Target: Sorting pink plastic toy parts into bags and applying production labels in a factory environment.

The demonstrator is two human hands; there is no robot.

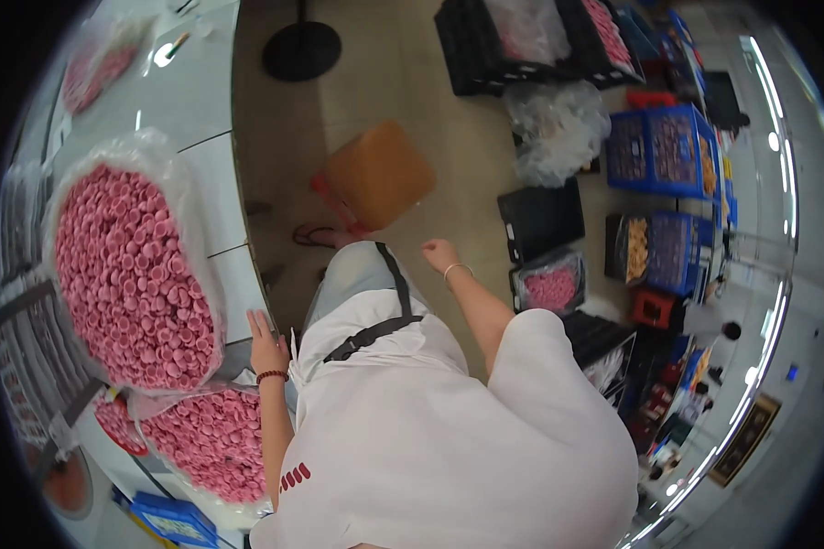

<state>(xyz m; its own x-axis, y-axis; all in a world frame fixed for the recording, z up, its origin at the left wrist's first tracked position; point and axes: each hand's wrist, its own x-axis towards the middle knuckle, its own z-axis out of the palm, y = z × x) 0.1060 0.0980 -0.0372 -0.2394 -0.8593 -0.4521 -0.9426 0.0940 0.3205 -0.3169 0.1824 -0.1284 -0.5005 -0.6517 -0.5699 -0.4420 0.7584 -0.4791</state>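
Observation:
My left hand (267, 346), with a dark red bead bracelet at its wrist, lies on the edge of the white table (233, 206). Its fingers are stretched out and hold nothing. Beside it, a large clear plastic bag (212, 311) spreads open around a heap of small pink round caps (128, 274). A second heap of pink caps (212, 444) lies nearer to me, left of my forearm. My right hand (442, 256), wearing a light bracelet, hangs over the floor away from any object. Its fingers are loosely bent and somewhat apart, with nothing visible in them.
An orange-brown stool (380, 174) stands ahead of me, near a sandaled foot (316, 236). To the right are black crates (471, 55), a crumpled plastic bag (558, 128), a tray of pink caps (551, 285) and blue crates (664, 151). A round black base (302, 50) is farther ahead.

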